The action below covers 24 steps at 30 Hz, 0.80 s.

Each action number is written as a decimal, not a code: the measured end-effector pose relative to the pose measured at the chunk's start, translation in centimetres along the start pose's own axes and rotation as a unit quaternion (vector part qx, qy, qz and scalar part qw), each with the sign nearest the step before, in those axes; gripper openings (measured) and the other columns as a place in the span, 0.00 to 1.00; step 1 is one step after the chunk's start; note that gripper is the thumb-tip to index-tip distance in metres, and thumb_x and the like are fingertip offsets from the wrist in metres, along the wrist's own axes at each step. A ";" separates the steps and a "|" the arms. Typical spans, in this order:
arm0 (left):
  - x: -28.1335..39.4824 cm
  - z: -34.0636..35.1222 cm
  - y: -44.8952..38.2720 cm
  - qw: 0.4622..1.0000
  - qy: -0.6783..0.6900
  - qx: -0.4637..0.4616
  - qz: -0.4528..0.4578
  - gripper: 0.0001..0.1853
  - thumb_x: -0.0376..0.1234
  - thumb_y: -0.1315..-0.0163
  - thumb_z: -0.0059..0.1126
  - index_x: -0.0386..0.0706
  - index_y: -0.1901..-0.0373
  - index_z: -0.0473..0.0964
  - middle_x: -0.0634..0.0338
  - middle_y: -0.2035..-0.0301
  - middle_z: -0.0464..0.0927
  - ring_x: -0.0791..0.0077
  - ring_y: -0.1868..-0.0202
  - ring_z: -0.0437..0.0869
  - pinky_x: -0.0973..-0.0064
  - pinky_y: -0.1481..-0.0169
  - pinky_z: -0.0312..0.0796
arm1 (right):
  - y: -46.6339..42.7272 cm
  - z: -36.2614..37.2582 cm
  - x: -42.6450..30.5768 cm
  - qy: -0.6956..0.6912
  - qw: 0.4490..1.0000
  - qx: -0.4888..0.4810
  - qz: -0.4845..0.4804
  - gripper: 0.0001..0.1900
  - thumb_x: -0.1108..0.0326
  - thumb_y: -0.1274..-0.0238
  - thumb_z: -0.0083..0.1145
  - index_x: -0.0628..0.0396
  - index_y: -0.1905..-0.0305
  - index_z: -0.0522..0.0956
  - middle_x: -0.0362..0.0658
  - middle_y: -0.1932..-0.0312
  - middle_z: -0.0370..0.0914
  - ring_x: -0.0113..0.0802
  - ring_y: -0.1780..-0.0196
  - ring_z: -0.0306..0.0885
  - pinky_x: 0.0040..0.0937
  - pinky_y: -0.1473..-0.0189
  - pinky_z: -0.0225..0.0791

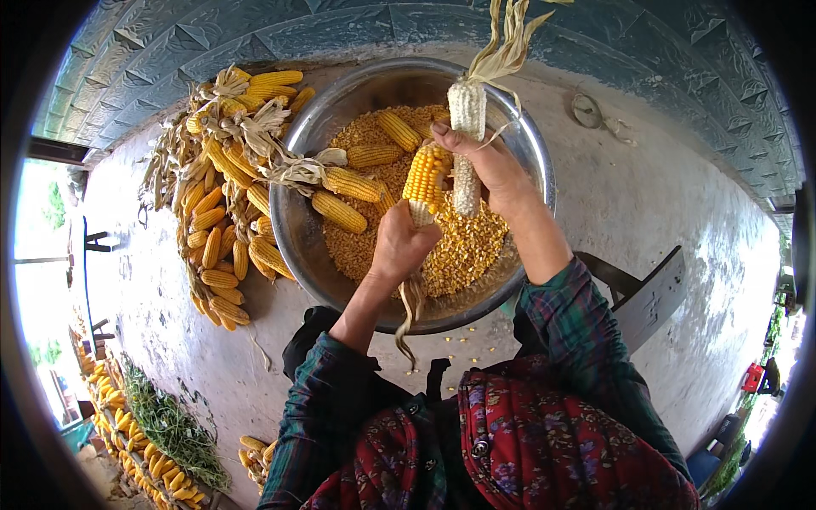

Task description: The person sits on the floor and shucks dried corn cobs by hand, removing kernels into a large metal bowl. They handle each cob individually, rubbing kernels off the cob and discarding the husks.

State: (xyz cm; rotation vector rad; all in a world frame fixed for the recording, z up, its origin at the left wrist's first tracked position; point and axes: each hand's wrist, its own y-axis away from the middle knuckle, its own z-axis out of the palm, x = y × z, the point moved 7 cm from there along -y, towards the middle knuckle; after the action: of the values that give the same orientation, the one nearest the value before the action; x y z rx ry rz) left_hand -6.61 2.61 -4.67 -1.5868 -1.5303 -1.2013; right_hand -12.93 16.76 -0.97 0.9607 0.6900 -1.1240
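Over a large metal basin [542, 159], my left hand [403, 242] is closed around the lower end of a partly stripped yellow corn ear [426, 175], its dry husk hanging below. My right hand [484, 159] grips a bare whitish corncob [468, 108] with a dry husk at its top; the cob stands upright beside the ear. The right fingers are at the ear's upper end, partly hidden. Loose corn kernels [462, 255] fill much of the basin, and several whole corn ears [347, 185] lie on them at the left.
A heap of corn ears with husks [217, 255] lies against the basin's left side. A low bench [650, 299] stands at the right. Behind the basin is a patterned blue-green surface [357, 32]. Greenery [172, 421] and more corn [146, 459] lie at lower left.
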 end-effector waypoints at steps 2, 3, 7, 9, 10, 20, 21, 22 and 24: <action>0.4 -0.5 0.4 0.978 -0.193 0.075 0.022 0.17 0.31 0.52 0.59 0.28 0.63 0.71 0.41 0.75 0.78 0.47 0.70 0.82 0.57 0.64 0.74 | -0.2 0.9 0.7 -0.018 1.000 -0.010 0.020 0.20 0.59 0.44 0.67 0.59 0.50 0.78 0.43 0.56 0.81 0.32 0.48 0.77 0.32 0.42 0.67; 0.7 -0.3 0.4 0.970 -0.222 0.089 0.041 0.18 0.31 0.52 0.59 0.28 0.61 0.70 0.41 0.74 0.78 0.46 0.69 0.82 0.56 0.64 0.74 | -0.3 0.7 0.9 0.020 1.000 -0.003 0.013 0.19 0.61 0.44 0.68 0.58 0.50 0.78 0.41 0.57 0.81 0.30 0.50 0.77 0.32 0.44 0.67; 1.4 -0.2 0.7 0.963 -0.242 0.100 0.070 0.14 0.29 0.52 0.56 0.28 0.65 0.70 0.42 0.78 0.78 0.46 0.72 0.82 0.56 0.66 0.75 | -0.6 0.5 1.4 0.154 0.984 0.037 -0.084 0.18 0.61 0.45 0.69 0.57 0.54 0.77 0.38 0.66 0.80 0.26 0.62 0.76 0.27 0.57 0.69; 1.0 0.0 0.6 0.990 -0.131 0.039 0.019 0.11 0.28 0.52 0.55 0.28 0.69 0.72 0.43 0.79 0.77 0.48 0.75 0.81 0.58 0.69 0.73 | -0.2 0.7 1.1 0.148 0.975 0.058 -0.152 0.16 0.61 0.44 0.69 0.57 0.56 0.76 0.37 0.70 0.79 0.25 0.66 0.75 0.25 0.63 0.69; 0.7 -0.1 0.4 1.000 -0.016 -0.003 0.018 0.08 0.28 0.52 0.55 0.29 0.74 0.72 0.51 0.82 0.76 0.61 0.79 0.79 0.65 0.74 0.69 | -0.4 0.2 0.5 0.207 0.962 0.070 -0.165 0.17 0.60 0.43 0.68 0.59 0.56 0.76 0.39 0.70 0.79 0.25 0.66 0.77 0.25 0.65 0.71; 1.7 0.9 0.6 0.947 0.268 -0.150 -0.090 0.07 0.29 0.49 0.61 0.37 0.70 0.74 0.64 0.79 0.75 0.79 0.79 0.75 0.79 0.75 0.66 | -0.2 -0.9 -2.3 0.066 0.987 -0.028 -0.140 0.22 0.58 0.44 0.67 0.60 0.49 0.77 0.42 0.57 0.81 0.30 0.50 0.78 0.31 0.45 0.71; 1.4 1.0 0.7 0.946 0.269 -0.150 -0.098 0.07 0.29 0.48 0.61 0.36 0.70 0.74 0.64 0.79 0.75 0.79 0.79 0.75 0.79 0.75 0.66 | -0.1 -0.1 -2.7 0.074 0.983 -0.069 -0.154 0.22 0.58 0.44 0.67 0.60 0.48 0.77 0.42 0.57 0.81 0.30 0.50 0.79 0.31 0.45 0.71; 1.0 1.1 0.7 0.945 0.270 -0.149 -0.106 0.07 0.29 0.48 0.60 0.36 0.71 0.74 0.63 0.79 0.75 0.79 0.79 0.75 0.78 0.75 0.66 | 0.4 0.8 -2.7 0.065 0.979 -0.095 -0.168 0.24 0.56 0.44 0.67 0.60 0.48 0.77 0.43 0.56 0.82 0.31 0.49 0.79 0.34 0.46 0.74; 0.5 1.4 0.7 0.952 0.251 -0.132 -0.118 0.07 0.29 0.48 0.60 0.36 0.71 0.73 0.63 0.80 0.75 0.78 0.79 0.75 0.78 0.75 0.66 | 0.8 1.9 -1.6 0.281 0.943 -0.096 -0.151 0.20 0.58 0.44 0.67 0.57 0.50 0.78 0.42 0.60 0.82 0.33 0.53 0.80 0.33 0.52 0.74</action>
State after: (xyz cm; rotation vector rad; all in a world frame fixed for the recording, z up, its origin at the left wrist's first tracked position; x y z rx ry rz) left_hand -5.69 3.96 -4.68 -1.1373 -1.2808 -1.8435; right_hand -12.70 15.88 1.48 1.0365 1.4251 -1.0198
